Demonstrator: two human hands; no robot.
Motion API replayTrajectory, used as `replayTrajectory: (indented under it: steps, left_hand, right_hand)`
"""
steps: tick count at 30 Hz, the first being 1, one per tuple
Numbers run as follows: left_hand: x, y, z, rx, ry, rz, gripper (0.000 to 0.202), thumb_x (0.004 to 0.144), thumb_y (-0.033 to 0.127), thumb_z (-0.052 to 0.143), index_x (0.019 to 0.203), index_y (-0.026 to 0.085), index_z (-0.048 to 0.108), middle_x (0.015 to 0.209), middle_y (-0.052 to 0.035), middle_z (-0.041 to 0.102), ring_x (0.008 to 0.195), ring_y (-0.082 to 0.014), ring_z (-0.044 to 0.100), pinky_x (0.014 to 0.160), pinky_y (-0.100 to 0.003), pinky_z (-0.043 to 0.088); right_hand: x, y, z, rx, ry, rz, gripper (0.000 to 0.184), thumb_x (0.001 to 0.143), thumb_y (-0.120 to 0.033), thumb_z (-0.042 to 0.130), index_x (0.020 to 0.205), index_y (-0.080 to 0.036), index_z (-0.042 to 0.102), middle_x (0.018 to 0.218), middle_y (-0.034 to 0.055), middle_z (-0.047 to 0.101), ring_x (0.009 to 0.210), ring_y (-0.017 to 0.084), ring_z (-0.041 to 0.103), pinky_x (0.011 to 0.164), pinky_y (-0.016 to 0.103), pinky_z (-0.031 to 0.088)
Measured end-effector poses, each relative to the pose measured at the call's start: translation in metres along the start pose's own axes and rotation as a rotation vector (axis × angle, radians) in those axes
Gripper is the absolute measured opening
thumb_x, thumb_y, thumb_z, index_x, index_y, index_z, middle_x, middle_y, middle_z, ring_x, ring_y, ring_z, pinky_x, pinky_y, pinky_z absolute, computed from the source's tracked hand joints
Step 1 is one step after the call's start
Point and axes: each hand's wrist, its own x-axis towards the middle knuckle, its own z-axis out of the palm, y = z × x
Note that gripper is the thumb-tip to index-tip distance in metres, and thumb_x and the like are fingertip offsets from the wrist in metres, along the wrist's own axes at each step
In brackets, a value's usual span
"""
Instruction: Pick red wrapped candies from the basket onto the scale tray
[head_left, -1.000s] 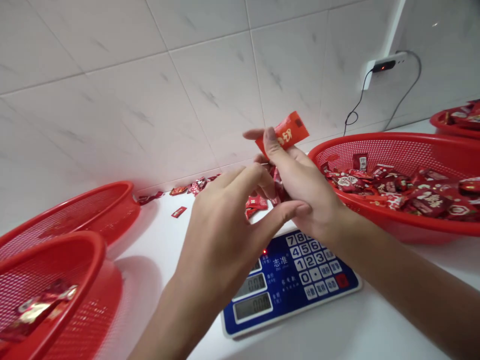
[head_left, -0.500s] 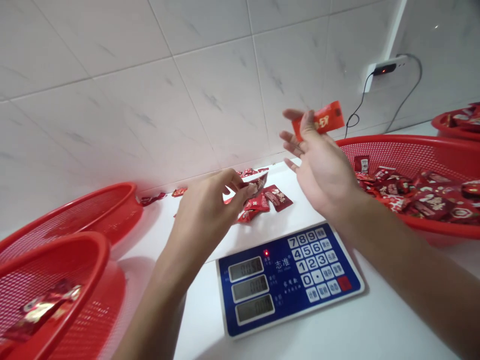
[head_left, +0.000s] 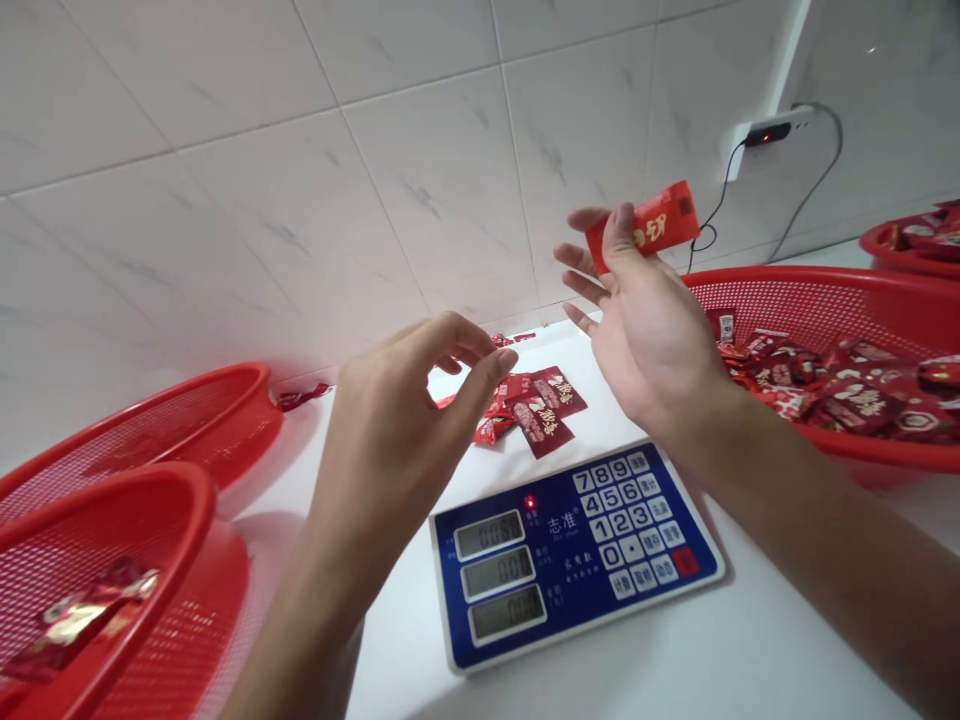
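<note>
My right hand (head_left: 645, 320) is raised above the scale's white platform and pinches a bright red packet (head_left: 660, 222) between thumb and forefinger; its other fingers are spread. My left hand (head_left: 405, 410) hovers over the platform with curled, parted fingers and holds nothing. Just beyond its fingertips lies a small pile of red candy packets (head_left: 536, 405) on the white platform. The blue electronic scale panel (head_left: 570, 550) with keypad and three displays sits in front of both hands.
A large red mesh basket (head_left: 825, 300) with several candy packets stands at the right, another red basket (head_left: 911, 245) behind it. Two red baskets (head_left: 135, 500) stand at the left, the nearer holding a few packets. Loose packets (head_left: 304, 396) lie along the tiled wall. A wall socket (head_left: 765, 132) has a cable.
My left hand has let go of a dark red packet, which now lies on the pile. My right hand stayed raised with the bright red packet.
</note>
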Motion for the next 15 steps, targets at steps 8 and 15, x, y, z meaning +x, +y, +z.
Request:
replayTrajectory:
  steps: [8, 15]
  left_hand:
    - [-0.0009, 0.0013, -0.0040, -0.020, -0.017, -0.021, 0.011, 0.088, 0.034, 0.064, 0.080, 0.025, 0.065, 0.076, 0.0050, 0.067, 0.071, -0.0145, 0.060, 0.066, -0.029, 0.044]
    - [-0.0011, 0.0035, -0.0014, -0.019, -0.019, -0.014, 0.010, 0.088, 0.031, 0.064, 0.080, 0.025, 0.064, 0.078, 0.0036, 0.069, 0.072, -0.0146, 0.062, 0.069, -0.028, 0.047]
  right_hand:
    - [-0.0002, 0.0012, -0.0005, -0.011, -0.022, -0.006, 0.028, 0.092, -0.054, 0.049, 0.097, -0.029, 0.061, 0.113, -0.0010, 0.063, 0.115, 0.016, 0.053, 0.096, 0.035, 0.039]
    - [-0.0001, 0.0003, 0.0002, -0.099, -0.033, -0.018, 0.036, 0.088, -0.063, 0.050, 0.095, -0.029, 0.061, 0.114, 0.0004, 0.064, 0.119, 0.021, 0.053, 0.089, 0.037, 0.044]
